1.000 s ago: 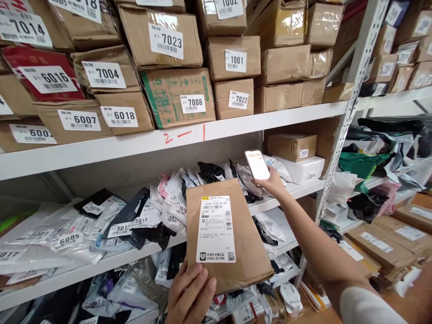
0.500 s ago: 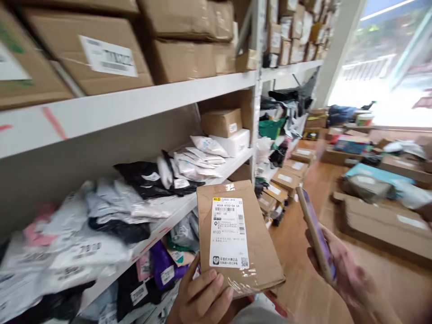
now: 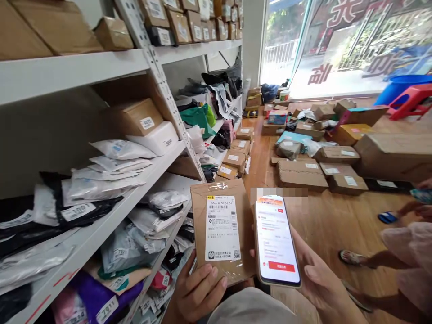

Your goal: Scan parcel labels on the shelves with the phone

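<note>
My left hand (image 3: 197, 292) grips the bottom edge of a flat brown cardboard parcel (image 3: 221, 229) that bears a white shipping label with a barcode. The parcel stands upright in front of me. Just to its right, my right hand (image 3: 320, 281) holds a smartphone (image 3: 276, 240) with its lit screen facing me, showing white and red panels. Phone and parcel are side by side, nearly touching.
White metal shelves (image 3: 101, 229) run along the left, packed with poly-bag parcels and cardboard boxes (image 3: 137, 118). Boxes (image 3: 302, 173) lie scattered on the wooden floor ahead. Another person's legs and sandalled foot (image 3: 351, 257) are at the right. A glass front (image 3: 337, 45) is at the back.
My view has swung right, away from the shelves toward the room. My right hand brought the phone down from the shelf and turned its screen toward me beside the parcel.
</note>
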Demonstrator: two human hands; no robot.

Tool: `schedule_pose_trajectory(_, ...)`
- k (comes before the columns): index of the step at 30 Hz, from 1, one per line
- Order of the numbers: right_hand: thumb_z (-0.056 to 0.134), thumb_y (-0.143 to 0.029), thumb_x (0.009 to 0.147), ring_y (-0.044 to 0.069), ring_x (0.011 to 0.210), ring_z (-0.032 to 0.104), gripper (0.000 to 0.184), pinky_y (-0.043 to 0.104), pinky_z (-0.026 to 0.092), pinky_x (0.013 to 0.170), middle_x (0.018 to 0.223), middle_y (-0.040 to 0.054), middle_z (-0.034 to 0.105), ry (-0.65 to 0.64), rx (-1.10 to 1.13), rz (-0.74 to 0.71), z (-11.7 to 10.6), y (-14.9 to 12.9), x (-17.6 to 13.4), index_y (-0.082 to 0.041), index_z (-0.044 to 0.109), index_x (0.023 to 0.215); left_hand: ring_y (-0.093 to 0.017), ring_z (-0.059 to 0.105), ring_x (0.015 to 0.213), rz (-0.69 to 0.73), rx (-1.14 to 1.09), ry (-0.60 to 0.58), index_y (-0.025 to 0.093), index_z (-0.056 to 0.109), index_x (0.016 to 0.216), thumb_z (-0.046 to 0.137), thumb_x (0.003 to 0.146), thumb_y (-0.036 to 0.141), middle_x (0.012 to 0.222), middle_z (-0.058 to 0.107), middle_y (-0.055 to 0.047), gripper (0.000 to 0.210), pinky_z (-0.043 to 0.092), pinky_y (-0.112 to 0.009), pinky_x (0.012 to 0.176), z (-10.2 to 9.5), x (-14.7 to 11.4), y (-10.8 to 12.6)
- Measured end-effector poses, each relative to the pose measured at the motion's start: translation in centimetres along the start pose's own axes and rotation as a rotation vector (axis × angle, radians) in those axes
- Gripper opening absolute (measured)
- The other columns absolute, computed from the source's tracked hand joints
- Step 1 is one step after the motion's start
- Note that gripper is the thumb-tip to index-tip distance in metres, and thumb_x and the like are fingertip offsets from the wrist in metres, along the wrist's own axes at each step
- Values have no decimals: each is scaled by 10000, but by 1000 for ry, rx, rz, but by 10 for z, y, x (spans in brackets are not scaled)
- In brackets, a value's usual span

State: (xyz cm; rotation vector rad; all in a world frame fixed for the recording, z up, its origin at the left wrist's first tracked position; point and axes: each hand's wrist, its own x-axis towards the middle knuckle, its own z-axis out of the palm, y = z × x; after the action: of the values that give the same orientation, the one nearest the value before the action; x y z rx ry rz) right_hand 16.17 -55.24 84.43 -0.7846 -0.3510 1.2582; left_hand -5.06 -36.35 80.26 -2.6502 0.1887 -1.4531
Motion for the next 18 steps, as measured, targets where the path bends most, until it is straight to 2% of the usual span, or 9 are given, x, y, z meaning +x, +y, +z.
schedule_pose_trajectory(4, 849, -381, 643, 338, 1169, 615, 1054, 524, 447, 1000, 1348, 77, 585, -35, 56, -29, -17, -24, -16, -437, 218, 1486, -134, 604, 944, 57, -36, -8, 214, 725, 890, 690, 811, 52, 968, 655, 4, 183, 473, -513, 1075, 34, 23, 26)
schedule_pose_trajectory(9, 829, -279, 678, 323, 1168, 615, 1101, 519, 461, 985, 1315, 102, 595, -108, 39, -73, -42, -43, -36, -401, 114, 1507, -134, 605, 926, 54, -81, 3, 209, 726, 877, 695, 813, 57, 965, 652, -1, 167, 480, -495, 1072, 65, 44, 57)
schedule_pose_trajectory(13, 787, -215, 737, 305, 1231, 572, 1005, 508, 448, 1011, 1374, 104, 545, -164, -22, -129, -62, -51, -51, -396, 142, 1485, -157, 613, 947, 40, -99, -4, 188, 725, 876, 698, 808, 44, 974, 658, -23, 161, 469, -518, 1072, 83, 53, 76)
schedule_pose_trajectory(18, 773, -174, 762, 279, 1323, 481, 976, 497, 375, 1096, 1447, 107, 468, -155, -38, -219, -78, -59, -62, -359, 143, 1485, -167, 620, 937, -10, -78, -19, 213, 721, 935, 690, 834, 82, 968, 663, -17, 169, 480, -536, 1054, 95, 46, 92)
